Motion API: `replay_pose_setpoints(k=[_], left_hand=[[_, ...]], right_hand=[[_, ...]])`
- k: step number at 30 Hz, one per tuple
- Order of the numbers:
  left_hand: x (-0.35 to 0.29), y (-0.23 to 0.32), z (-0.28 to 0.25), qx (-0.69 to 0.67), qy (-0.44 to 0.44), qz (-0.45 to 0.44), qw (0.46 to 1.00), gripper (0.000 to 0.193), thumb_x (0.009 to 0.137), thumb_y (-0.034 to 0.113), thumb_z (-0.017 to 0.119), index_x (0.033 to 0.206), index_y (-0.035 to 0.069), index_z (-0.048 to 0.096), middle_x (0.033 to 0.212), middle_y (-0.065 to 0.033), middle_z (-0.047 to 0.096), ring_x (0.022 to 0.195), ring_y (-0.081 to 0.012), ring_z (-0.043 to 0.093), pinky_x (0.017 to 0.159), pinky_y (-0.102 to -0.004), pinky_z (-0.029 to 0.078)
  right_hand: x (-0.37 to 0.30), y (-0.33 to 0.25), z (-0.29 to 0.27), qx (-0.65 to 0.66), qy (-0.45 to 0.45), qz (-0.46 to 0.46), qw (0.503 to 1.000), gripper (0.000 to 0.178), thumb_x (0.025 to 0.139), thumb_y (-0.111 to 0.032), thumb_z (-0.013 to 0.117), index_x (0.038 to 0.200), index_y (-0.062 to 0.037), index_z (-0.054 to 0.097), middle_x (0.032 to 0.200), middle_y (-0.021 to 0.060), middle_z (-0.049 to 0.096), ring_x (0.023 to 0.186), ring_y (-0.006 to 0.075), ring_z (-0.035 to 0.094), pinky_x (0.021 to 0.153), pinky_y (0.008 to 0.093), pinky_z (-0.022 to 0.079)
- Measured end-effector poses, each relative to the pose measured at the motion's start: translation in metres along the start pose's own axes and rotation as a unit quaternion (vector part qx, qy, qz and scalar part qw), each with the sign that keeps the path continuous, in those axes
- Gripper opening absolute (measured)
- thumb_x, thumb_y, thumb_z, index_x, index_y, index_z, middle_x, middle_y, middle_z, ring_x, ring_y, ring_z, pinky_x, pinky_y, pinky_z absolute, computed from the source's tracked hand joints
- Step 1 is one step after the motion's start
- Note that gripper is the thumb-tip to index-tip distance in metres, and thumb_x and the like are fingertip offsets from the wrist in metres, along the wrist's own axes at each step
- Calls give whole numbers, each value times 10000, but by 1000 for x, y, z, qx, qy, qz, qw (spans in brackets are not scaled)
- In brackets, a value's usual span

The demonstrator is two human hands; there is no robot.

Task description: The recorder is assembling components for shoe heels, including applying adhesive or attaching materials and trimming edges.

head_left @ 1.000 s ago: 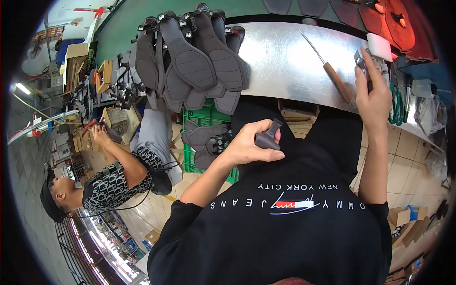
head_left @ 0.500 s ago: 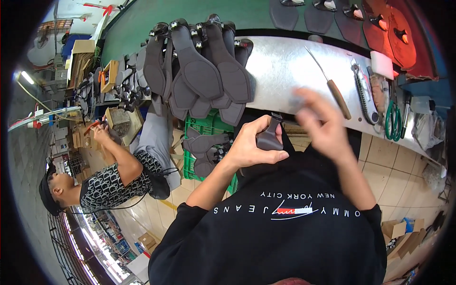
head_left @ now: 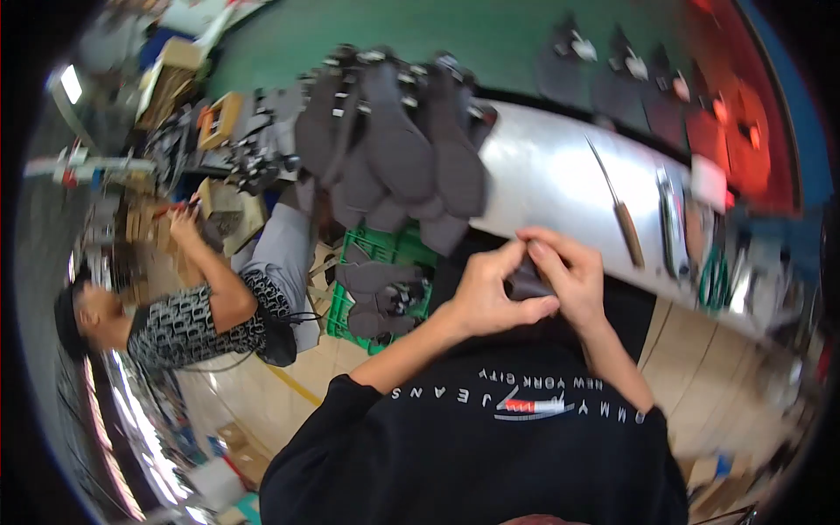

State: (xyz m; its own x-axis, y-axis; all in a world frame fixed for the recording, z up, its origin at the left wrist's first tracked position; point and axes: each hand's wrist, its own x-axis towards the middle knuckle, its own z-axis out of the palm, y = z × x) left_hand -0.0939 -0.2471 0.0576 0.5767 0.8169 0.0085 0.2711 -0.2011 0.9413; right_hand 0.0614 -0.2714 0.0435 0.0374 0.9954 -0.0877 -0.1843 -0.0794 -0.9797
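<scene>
in the head view, i'm watching both hands working close together in front of the black shirt (head_left: 490,455). the left hand (head_left: 494,296) is gripping the dark piece (head_left: 527,282), its fingers closing round the near and left sides. the right hand (head_left: 573,278) is meeting it from 3 o'clock, fingers bending over the top; i'm not able to tell whether they're pinching it, since the tips are blurring together.

taking the dark piece as my clock centre, i'm seeing a stack of dark soles (head_left: 398,157) sitting between 10 and 11 o'clock, at the edge of the metal bench (head_left: 551,157). a green crate (head_left: 336,319) is standing lower down towards 9, holding more dark soled parts (head_left: 372,277). at 2 o'clock a pointed tool (head_left: 628,234) with a brown handle is lying on the bench, with a long cutter (head_left: 672,223) just beyond it and a white block (head_left: 708,181) beyond that. green-handled scissors (head_left: 713,280) are lying at 3. further off at 9, a co-worker (head_left: 197,319) is holding something reddish, too small for me to tell.
</scene>
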Motion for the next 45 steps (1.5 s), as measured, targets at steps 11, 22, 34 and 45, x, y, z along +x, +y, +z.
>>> replay_pose_setpoints(k=[11,22,34,45], left_hand=[[28,42,-230,-256,485,129,826,201,911,245,669,946,49,635,896,-43,646,810,-136,603,715,-279,494],[33,-186,-377,308,610,-121,720,468,640,412,826,964,81,754,991,-157,705,962,-303,657,830,-391,506],[-193,-241,-172,380,181,-158,893,393,771,111,646,1163,88,640,1263,-132,593,1194,-330,534,988,-414,433],[-147,-264,-166,499,-74,-24,863,434,647,275,818,1040,149,681,971,-71,597,1003,-295,561,876,-442,465]], right_hand=[[5,-23,-46,-48,-6,-30,998,482,1038,-312,419,1454,-68,413,1318,111,549,1153,192,546,982,342,431],[-7,18,-63,-61,36,80,994,358,1020,-166,480,1331,1,543,1133,97,635,951,127,608,872,263,487],[-4,17,-40,-104,21,61,992,333,1021,-131,457,1297,17,569,1092,109,649,949,143,621,882,276,496],[-23,31,-17,-178,-10,52,983,274,988,-69,504,1218,15,626,1047,83,672,930,119,600,848,246,468]])
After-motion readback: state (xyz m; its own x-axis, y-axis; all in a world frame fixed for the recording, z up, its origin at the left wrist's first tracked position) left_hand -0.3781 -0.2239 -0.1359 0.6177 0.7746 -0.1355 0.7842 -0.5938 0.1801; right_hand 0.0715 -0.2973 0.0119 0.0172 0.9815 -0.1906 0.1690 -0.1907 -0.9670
